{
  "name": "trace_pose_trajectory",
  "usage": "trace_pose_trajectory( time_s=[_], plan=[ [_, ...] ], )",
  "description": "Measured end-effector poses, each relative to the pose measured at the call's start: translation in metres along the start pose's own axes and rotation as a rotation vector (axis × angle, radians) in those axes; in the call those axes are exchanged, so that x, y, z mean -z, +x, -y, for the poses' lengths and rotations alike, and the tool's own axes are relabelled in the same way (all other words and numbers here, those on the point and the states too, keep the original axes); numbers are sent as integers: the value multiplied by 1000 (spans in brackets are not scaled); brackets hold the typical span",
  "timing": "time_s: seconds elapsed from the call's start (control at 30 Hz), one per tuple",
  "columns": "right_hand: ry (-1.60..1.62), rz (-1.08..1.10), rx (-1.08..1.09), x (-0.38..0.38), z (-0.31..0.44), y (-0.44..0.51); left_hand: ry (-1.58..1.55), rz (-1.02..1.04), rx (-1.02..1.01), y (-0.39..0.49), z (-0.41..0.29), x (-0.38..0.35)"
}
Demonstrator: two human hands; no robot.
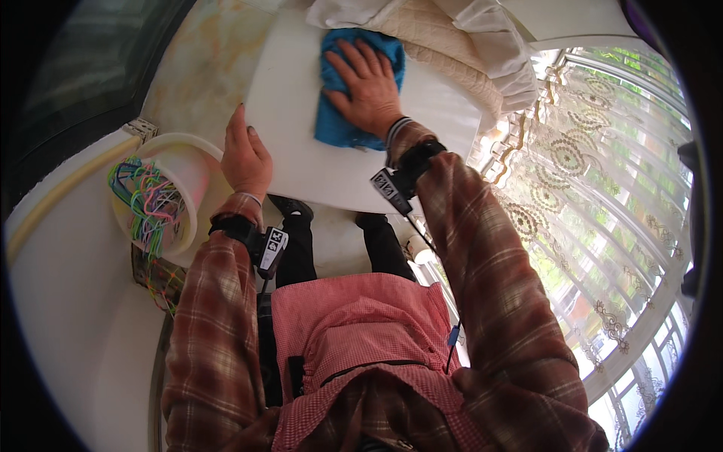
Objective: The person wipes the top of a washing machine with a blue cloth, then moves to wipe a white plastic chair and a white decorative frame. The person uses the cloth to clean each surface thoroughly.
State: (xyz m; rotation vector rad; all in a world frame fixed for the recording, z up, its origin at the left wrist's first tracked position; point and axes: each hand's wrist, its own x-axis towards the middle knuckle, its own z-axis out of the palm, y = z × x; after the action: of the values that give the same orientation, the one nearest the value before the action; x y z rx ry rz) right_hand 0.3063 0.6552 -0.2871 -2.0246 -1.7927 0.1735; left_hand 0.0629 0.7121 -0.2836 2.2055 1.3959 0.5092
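Note:
My right hand [367, 85] lies flat, fingers spread, on a blue cloth [333, 127]. Beneath the cloth is a white tabletop [316, 175], and the palm presses from above without the fingers curling around the fabric. Off the tabletop's left edge, my left hand [247, 152] is raised with nothing in it. Its thumb stands apart from the fingers, which are side by side. A white plastic bucket [195, 198] is just to the left of this hand, holding a tangle of coloured plastic hangers [149, 198].
A quilted cream cover with white ruffles [440, 34] borders the tabletop's far right side. Sheer embroidered curtains [565, 169] hang before a window on the right. A beige pipe [73, 198] runs along the left wall. Marble-patterned floor [209, 62] shows at the far left.

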Motion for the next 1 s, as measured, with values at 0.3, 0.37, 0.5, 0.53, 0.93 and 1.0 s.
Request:
trace_pose_trajectory(
  time_s=[0.3, 0.37, 0.5, 0.53, 0.93, 1.0],
  plan=[
    [-95, 79, -284, 68, -79, -123, 32, -15, -2, 0, -1, 0],
    [-128, 49, -332, 72, -75, -150, 32, -17, -4, 0, -1, -1],
    [-171, 20, -395, 70, -80, -158, 29, -5, 17, 1, -1, -1],
    [-182, -6, -436, 66, -84, -151, 28, -2, 29, 0, -1, -1],
    [-133, -101, -356, -13, 11, -19, 32, -14, 11, 1, -5, 1],
    [-51, -76, -254, -19, 29, 2, 26, -21, 9, 1, -4, 1]
  ],
)
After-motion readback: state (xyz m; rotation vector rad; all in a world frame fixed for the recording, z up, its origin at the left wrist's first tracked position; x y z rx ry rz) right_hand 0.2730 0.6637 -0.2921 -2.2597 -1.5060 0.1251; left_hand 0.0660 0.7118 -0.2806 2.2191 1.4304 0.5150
